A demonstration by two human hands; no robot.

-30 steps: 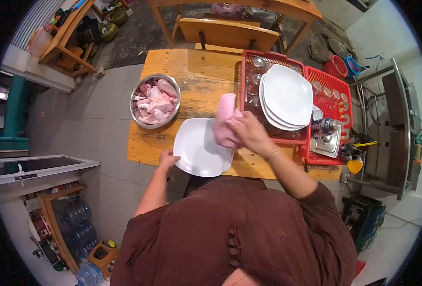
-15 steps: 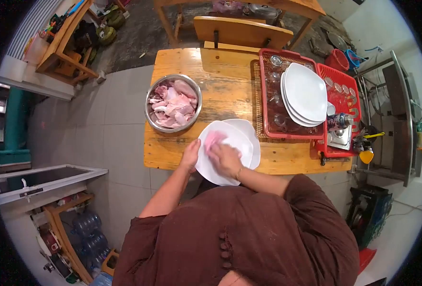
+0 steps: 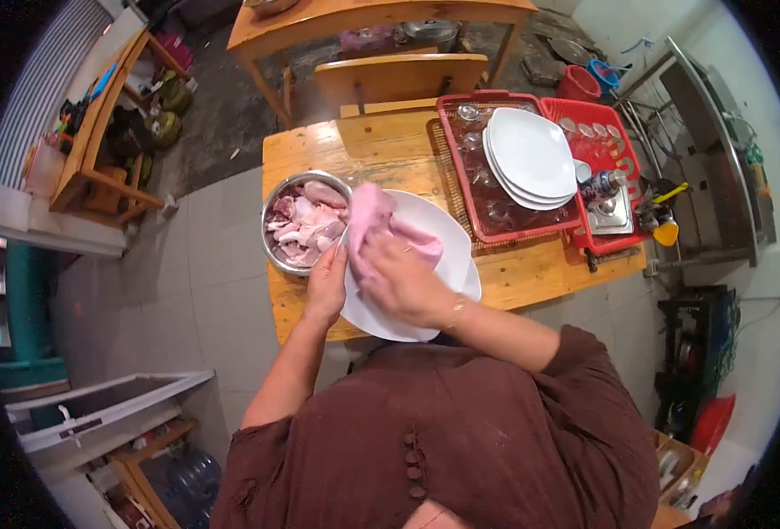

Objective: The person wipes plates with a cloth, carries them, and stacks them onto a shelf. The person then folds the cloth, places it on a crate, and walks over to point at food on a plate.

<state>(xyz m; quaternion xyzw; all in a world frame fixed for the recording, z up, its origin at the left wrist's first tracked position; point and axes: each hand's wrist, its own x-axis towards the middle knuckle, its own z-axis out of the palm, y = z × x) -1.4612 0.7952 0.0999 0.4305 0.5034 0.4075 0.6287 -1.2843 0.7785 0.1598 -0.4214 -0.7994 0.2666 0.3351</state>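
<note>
At the near edge of the counter [image 3: 531, 278], the left hand [image 3: 324, 286] grips the rim of a white plate [image 3: 450, 242] over a second plate [image 3: 475, 284]. The right hand's [image 3: 403, 282] fingers hold a pink cloth [image 3: 374, 212] against its face. A metal bowl [image 3: 277, 259] of raw meat [image 3: 306, 225] sits just to the left.
</note>
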